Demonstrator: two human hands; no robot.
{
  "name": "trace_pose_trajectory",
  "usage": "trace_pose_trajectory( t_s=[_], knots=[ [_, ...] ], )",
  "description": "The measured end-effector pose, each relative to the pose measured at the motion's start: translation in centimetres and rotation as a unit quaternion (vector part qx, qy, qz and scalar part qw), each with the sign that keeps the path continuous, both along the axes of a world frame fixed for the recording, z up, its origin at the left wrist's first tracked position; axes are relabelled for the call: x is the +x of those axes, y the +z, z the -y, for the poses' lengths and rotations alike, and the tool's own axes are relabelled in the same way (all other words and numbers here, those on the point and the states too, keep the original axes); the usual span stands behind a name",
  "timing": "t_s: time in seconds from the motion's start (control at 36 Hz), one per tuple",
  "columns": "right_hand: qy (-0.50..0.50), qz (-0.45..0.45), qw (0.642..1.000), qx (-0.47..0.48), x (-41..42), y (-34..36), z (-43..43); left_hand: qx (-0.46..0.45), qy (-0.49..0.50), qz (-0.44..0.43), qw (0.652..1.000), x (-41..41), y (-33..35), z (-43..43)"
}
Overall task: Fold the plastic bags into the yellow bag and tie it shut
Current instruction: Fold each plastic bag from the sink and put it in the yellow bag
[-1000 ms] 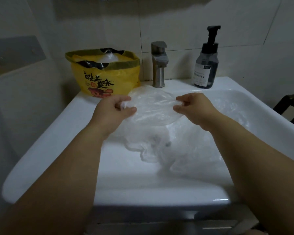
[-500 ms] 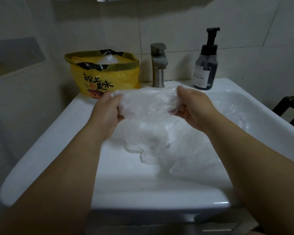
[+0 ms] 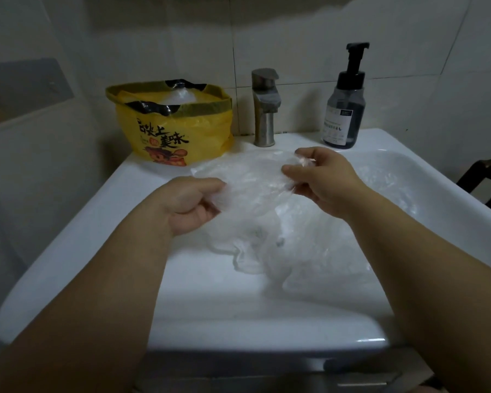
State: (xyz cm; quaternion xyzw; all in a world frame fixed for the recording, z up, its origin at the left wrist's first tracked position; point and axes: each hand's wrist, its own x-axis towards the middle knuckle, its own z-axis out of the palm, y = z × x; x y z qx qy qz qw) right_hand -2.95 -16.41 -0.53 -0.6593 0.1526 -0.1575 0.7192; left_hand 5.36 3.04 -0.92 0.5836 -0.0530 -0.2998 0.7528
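Above the sink (image 3: 68, 251): a clear plastic bag (image 3: 253, 180) is stretched between both hands over the basin.
Left hand (image 3: 193, 202): fingers curled, pinching the bag's near-left edge.
Right hand (image 3: 321, 180): thumb and fingers pinching a bunched corner on the bag's far-right side.
Basin: crumpled clear plastic (image 3: 309, 251) lies below and to the right of the held bag, partly hidden by the right forearm.
Yellow bag (image 3: 179, 131): stands open on the sink's back-left corner, print facing the camera, apart from both hands; a black bag (image 3: 150, 106) and a knot of clear film (image 3: 179, 96) show at its mouth.
Between hands and yellow bag: a strip of white ledge.
Tap (image 3: 264, 109): metal, just right of the yellow bag, behind the held bag.
Pump bottle (image 3: 343, 109): dark, on the back-right ledge, near the tap.
Right edge: a dark chair frame (image 3: 482, 177), cut off by the view.
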Motion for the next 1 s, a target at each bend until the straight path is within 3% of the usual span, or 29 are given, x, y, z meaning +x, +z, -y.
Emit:
trace_pose_trajectory(
  t_s=[0.11, 0.28, 0.42, 0.56, 0.61, 0.67, 0.72, 0.75, 0.83, 1.0],
  knots=[
    [0.050, -0.105, 0.993, -0.007, -0.2, 0.1, 0.8, -0.036, -0.005, 0.049, 0.998, 0.3, 0.6, -0.7],
    [0.177, -0.122, 0.971, -0.100, -0.9, 0.6, 0.5, 0.015, 0.007, 0.095, 0.995, 0.6, 0.1, -0.6],
    [0.215, -0.190, 0.943, -0.166, -1.3, 0.4, -0.3, -0.028, -0.038, 0.111, 0.993, -0.2, 0.5, -0.6],
    [0.204, -0.128, 0.969, -0.048, -1.1, 0.8, -0.8, -0.207, 0.042, 0.050, 0.976, 0.2, 1.3, -0.6],
    [0.178, -0.094, 0.979, 0.015, -0.7, 0.8, -1.8, -0.155, 0.061, 0.040, 0.985, 0.1, 0.7, 0.2],
    [0.173, -0.079, 0.981, 0.038, -0.4, 0.7, -2.9, -0.106, -0.045, 0.043, 0.992, -1.4, 0.1, 1.4],
    [0.170, -0.080, 0.982, 0.015, -0.3, 0.3, -3.8, -0.070, -0.126, 0.041, 0.989, -2.9, -0.4, 2.9],
    [0.163, -0.081, 0.983, -0.014, -0.3, 0.1, -4.1, -0.057, -0.121, 0.048, 0.990, -3.3, -0.5, 3.5],
    [0.134, -0.080, 0.980, -0.125, -0.3, -0.4, -4.8, -0.048, -0.033, 0.060, 0.997, -2.6, -1.0, 4.4],
    [0.140, -0.078, 0.966, -0.201, -0.3, -0.5, -5.3, -0.146, 0.060, 0.020, 0.987, -0.7, 0.3, 2.1]
  ],
)
